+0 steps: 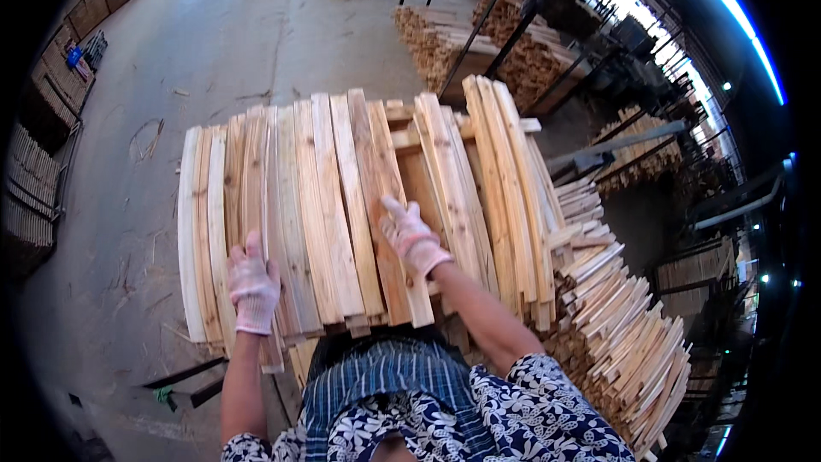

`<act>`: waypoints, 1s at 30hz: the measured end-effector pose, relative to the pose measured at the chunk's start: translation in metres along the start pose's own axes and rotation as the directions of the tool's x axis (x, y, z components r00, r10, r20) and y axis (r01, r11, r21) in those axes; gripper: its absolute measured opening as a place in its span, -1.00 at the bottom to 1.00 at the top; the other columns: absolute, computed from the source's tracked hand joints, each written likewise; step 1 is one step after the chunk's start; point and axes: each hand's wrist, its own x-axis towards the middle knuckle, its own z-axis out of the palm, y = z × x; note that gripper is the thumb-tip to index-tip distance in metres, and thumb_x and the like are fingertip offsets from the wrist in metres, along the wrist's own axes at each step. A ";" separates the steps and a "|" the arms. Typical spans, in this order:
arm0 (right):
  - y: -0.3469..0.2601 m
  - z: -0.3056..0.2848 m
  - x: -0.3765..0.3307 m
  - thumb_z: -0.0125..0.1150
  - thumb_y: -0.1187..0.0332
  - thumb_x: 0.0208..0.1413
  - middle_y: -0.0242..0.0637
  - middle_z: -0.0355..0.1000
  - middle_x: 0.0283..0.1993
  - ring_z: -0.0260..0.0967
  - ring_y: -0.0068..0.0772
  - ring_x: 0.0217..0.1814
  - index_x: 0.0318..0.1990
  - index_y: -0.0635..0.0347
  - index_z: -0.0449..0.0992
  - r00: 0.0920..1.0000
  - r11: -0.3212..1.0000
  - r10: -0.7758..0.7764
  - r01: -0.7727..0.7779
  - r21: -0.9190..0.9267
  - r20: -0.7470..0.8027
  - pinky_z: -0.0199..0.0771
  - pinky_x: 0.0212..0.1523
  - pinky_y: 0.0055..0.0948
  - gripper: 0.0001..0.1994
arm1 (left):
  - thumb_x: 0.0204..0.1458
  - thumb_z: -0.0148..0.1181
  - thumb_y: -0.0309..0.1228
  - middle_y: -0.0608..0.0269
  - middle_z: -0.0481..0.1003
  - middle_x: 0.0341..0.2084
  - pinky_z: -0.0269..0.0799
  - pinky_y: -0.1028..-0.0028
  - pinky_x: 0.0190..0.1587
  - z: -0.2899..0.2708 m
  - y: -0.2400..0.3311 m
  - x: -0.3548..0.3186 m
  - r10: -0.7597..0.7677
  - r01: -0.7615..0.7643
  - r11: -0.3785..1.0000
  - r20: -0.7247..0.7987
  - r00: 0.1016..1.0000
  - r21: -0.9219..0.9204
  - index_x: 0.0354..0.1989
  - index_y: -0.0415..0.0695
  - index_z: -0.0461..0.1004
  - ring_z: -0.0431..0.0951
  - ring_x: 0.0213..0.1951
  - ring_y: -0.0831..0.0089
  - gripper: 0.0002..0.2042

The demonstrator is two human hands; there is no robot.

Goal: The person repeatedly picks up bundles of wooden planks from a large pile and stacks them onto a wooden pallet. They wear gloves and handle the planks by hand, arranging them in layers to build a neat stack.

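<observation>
around the person's hands spreads a timber yard: a grey concrete floor (214,43) to the left and ahead, stacked crates (51,85) along the left edge, dark metal racks (513,26) beyond, and more bundled wood (445,38) further off. to the right, just beside the work, a jumbled heap of short sticks (616,325) slopes down toward the lower right and crowds that side. behind the near boards a few slats stand on edge, leaning against a wooden frame (410,133) that blocks the far end.

directly in front of the person's waist lies a row of wooden slats (316,205), side by side and touching, their long axes running away from the person, near ends at the apron (385,376), far ends toward the floor beyond. toward the right the boards fan a little, tilting rightward. they are pale, raw planks with reddish streaks, knots and rough sawn faces; some bow slightly.

left hand (253,287), in a pale knit glove, lies flat with fingers together on a slat near the left of the row, close to its near end. right hand (412,235), gloved the same, rests palm down with fingers stretched along a board right of centre, further up; whether it grips the edge cannot be told.
</observation>
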 end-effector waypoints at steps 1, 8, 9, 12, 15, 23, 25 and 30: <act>-0.012 -0.013 -0.005 0.21 0.25 0.14 0.02 0.28 0.06 0.39 0.06 -0.03 0.02 -0.05 0.35 0.982 0.878 -0.180 0.186 -0.441 0.056 0.47 -0.06 -0.06 -0.70 | -0.02 0.23 -0.41 -0.04 0.33 -0.07 0.39 0.12 -0.01 0.003 -0.002 -0.001 -0.015 0.015 0.999 0.008 1.000 -0.031 0.26 -0.09 0.15 0.41 -0.06 0.00 -0.38; -0.057 -0.110 0.009 0.23 -0.04 0.08 0.00 0.28 0.13 0.30 0.10 0.12 0.30 -0.13 0.20 0.948 0.349 -0.231 -0.129 -0.928 -0.219 0.37 0.03 0.03 -0.35 | 0.01 0.19 -0.50 -0.04 0.38 0.07 0.33 0.17 0.15 -0.015 0.008 0.001 0.072 -0.158 0.922 -0.246 0.967 -0.353 0.22 -0.17 0.27 0.42 0.07 0.04 -0.47; -0.057 -0.114 0.011 0.23 -0.07 0.06 -0.01 0.28 0.13 0.30 0.10 0.13 0.33 -0.12 0.18 0.962 0.277 -0.185 -0.143 -0.950 -0.199 0.37 0.01 0.04 -0.30 | 0.00 0.21 -0.46 -0.05 0.39 0.00 0.39 0.11 0.05 -0.009 0.010 0.005 0.112 -0.175 0.952 -0.249 0.962 -0.250 0.23 -0.10 0.25 0.44 -0.01 -0.01 -0.45; -0.040 -0.095 0.003 0.23 -0.10 0.04 0.02 0.29 0.12 0.30 0.11 0.12 0.27 -0.05 0.21 0.937 0.175 -0.295 -0.138 -0.975 -0.186 0.37 -0.01 0.08 -0.32 | 0.01 0.20 -0.41 -0.09 0.34 0.03 0.37 0.10 0.07 -0.009 0.044 0.013 -0.139 0.129 0.988 0.141 0.980 0.079 0.30 -0.02 0.16 0.39 0.01 -0.06 -0.38; -0.035 -0.102 0.002 0.27 -0.09 0.02 -0.01 0.30 0.02 0.31 0.06 0.10 0.29 -0.03 0.17 0.952 0.396 -0.268 -0.033 -0.918 -0.150 0.38 -0.06 0.04 -0.28 | -0.01 0.23 -0.36 -0.10 0.35 -0.06 0.37 0.04 0.02 0.006 0.028 0.009 -0.071 0.070 0.997 0.024 0.997 0.024 0.30 0.04 0.13 0.40 -0.02 -0.07 -0.35; -0.036 -0.073 -0.024 0.19 0.11 0.09 -0.05 0.29 0.00 0.33 0.02 0.03 0.30 0.10 0.13 0.945 0.066 -0.240 -0.213 -0.975 -0.223 0.44 -0.10 -0.01 -0.34 | -0.03 0.23 -0.36 -0.09 0.36 -0.11 0.34 0.01 -0.01 0.009 0.021 0.019 -0.039 0.040 0.996 0.012 0.999 -0.078 0.17 -0.02 0.22 0.42 -0.08 -0.07 -0.46; -0.013 -0.087 -0.006 0.10 0.29 0.07 0.01 0.31 -0.04 0.37 0.01 -0.09 0.27 0.15 0.16 0.932 0.048 -0.326 -0.152 -0.987 -0.160 0.51 -0.19 -0.10 -0.42 | -0.04 0.24 -0.29 -0.07 0.35 -0.11 0.41 0.01 -0.13 0.012 0.022 0.018 -0.046 0.046 0.999 -0.015 0.999 0.011 0.20 0.05 0.20 0.44 -0.12 -0.06 -0.42; -0.040 -0.075 0.010 0.12 0.01 0.16 0.08 0.32 -0.05 0.40 0.18 -0.04 0.29 -0.01 0.18 0.963 0.457 -0.169 -0.114 -0.882 -0.211 0.51 -0.10 0.00 -0.41 | -0.04 0.26 -0.23 -0.08 0.34 -0.07 0.45 0.03 -0.16 0.008 0.028 0.015 -0.108 0.105 0.990 0.032 0.994 0.090 0.32 0.14 0.11 0.45 -0.12 -0.04 -0.30</act>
